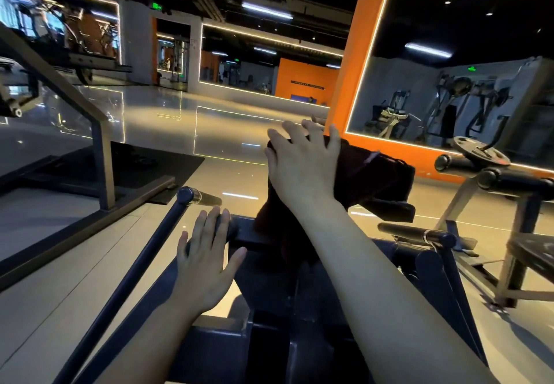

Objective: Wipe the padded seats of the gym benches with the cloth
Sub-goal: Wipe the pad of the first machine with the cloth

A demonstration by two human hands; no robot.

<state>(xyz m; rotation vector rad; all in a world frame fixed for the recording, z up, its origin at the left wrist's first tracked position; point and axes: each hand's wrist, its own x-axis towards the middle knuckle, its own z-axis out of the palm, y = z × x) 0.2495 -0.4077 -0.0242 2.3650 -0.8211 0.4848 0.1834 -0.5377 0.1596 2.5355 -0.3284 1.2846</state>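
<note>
Right hand [302,165] grip apart, flat on dark cloth [377,174] over pad; left hand [207,264] grip apart.

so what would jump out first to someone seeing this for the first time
Two bare forearms reach forward over a dark gym machine: the right hand presses a dark folded cloth onto a black padded seat at centre, fingers spread, while the left hand rests open on the black frame lower left. Behind them, a bright orange wall with lit edges frames a large mirror at right.
</note>
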